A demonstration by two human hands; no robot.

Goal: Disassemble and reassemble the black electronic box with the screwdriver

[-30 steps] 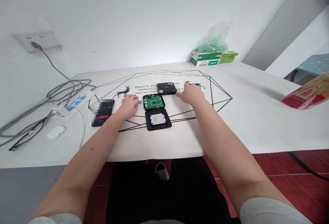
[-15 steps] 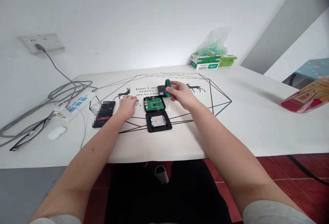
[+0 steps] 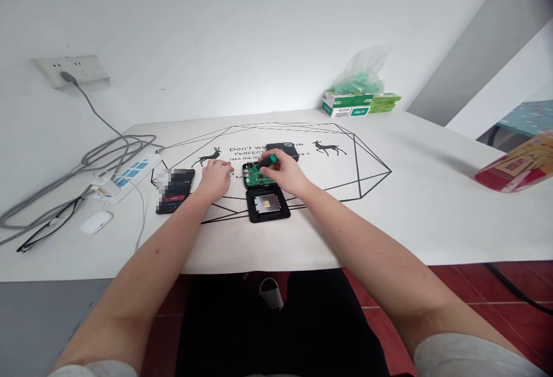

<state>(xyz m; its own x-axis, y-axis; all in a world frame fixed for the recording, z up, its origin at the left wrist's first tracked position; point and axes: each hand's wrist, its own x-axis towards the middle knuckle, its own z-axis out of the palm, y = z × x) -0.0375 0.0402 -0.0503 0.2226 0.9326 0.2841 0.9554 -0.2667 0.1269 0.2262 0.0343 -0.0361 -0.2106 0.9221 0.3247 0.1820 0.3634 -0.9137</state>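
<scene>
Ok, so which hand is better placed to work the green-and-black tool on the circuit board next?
Probably your right: the right hand grips the green-and-black tool over the circuit board, while the left hand rests on the table beside it, holding no visible tool.

I record a plain white wall (image 3: pixel 207 37) rising behind the back edge of the white desk (image 3: pixel 397 221), with a socket plate (image 3: pixel 93 70) fixed above the desk's left end. Beyond the back right corner I note a grey projecting section (image 3: pixel 470 48) and, past the right edge, a blue patterned surface (image 3: pixel 533 113). Red floor tiles (image 3: pixel 470 282) show below the front edge. Wall light is brightest low down.
</scene>
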